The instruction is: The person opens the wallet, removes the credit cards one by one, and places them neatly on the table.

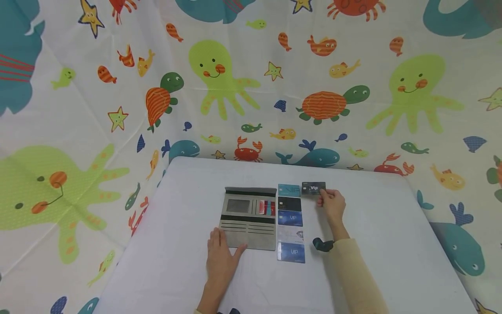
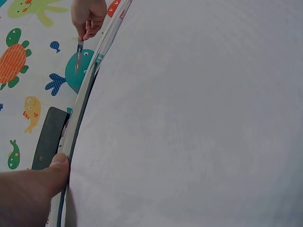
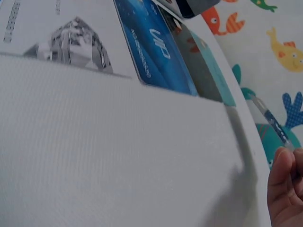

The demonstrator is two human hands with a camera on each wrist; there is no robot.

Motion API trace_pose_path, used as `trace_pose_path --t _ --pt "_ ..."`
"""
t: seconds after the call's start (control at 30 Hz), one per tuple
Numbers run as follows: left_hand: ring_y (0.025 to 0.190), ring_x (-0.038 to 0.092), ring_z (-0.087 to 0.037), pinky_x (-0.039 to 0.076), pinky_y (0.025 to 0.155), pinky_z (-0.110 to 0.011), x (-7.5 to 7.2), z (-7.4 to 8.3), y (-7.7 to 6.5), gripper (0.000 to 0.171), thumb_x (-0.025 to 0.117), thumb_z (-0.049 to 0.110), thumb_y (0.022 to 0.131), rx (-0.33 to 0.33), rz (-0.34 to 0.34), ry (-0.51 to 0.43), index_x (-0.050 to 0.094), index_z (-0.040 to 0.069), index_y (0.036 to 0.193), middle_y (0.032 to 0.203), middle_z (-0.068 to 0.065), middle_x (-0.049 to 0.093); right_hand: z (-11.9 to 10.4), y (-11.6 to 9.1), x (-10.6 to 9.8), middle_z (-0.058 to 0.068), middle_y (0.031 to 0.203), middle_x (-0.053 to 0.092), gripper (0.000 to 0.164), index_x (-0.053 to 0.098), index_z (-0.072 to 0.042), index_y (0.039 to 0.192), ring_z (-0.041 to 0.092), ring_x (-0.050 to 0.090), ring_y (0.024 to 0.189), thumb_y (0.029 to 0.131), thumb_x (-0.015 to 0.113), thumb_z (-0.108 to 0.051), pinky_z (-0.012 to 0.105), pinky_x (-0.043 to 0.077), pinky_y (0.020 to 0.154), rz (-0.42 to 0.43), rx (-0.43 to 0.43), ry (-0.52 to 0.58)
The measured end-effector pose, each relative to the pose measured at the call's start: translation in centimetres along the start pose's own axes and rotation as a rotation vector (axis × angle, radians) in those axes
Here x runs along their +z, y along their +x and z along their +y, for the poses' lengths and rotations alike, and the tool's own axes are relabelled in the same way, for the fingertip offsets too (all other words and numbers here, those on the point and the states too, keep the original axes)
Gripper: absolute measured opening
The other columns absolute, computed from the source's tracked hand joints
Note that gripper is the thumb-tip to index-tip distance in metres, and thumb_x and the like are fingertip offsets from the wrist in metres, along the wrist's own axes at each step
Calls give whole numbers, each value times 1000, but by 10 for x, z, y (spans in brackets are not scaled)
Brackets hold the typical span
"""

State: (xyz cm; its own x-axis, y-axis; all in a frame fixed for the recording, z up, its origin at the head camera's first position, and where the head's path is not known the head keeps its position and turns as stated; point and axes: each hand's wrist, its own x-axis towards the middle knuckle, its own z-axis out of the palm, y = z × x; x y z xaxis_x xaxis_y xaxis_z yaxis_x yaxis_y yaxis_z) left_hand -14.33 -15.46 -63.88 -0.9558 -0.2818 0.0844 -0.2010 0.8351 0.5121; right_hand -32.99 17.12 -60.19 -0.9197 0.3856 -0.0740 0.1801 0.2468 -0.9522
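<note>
An unfolded grey wallet (image 1: 251, 239) with dark bands lies on the white table. My left hand (image 1: 221, 259) rests at its lower left corner, fingers extended; in the left wrist view the thumb (image 2: 57, 165) touches the wallet's edge. Up at the right, my right hand (image 1: 333, 207) pinches a dark VIP card (image 1: 313, 188) by its right end. The right wrist view has this card (image 3: 275, 124) tilted and raised off the table. Red and blue pieces (image 1: 267, 207) show in a wallet pocket.
Right of the wallet runs a column of cards: teal (image 1: 289, 190), black (image 1: 289, 203), blue VIP (image 1: 290, 218), white (image 1: 288, 234) and another blue VIP (image 1: 291, 253). The white table (image 1: 168, 244) meets a sea-animal curtain (image 1: 243, 87) at the back.
</note>
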Motion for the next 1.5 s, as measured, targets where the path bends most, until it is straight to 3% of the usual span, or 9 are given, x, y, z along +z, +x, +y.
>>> trace_pose_path --t 0.63,1.1,1.5 --pt "150 29 -45 27 122 -55 1 2 0 99 74 55 84 -3 5 2 37 -11 148 159 -29 32 11 7 2 6 80 69 29 57 5 120 5 65 56 100 60 -17 20 57 55 -31 66 -74" --pt "151 25 -45 24 123 -55 1 0 2 100 71 57 86 -7 -20 10 35 -11 150 160 -29 29 11 19 9 7 66 67 25 57 8 113 7 61 46 99 56 -13 19 53 48 -56 20 -244" --pt "150 27 -45 25 123 -55 2 1 2 98 73 54 86 -1 -3 13 36 -11 149 159 -29 30 -1 16 14 13 73 67 21 57 8 110 11 63 51 101 54 -10 20 50 49 -56 50 -379"
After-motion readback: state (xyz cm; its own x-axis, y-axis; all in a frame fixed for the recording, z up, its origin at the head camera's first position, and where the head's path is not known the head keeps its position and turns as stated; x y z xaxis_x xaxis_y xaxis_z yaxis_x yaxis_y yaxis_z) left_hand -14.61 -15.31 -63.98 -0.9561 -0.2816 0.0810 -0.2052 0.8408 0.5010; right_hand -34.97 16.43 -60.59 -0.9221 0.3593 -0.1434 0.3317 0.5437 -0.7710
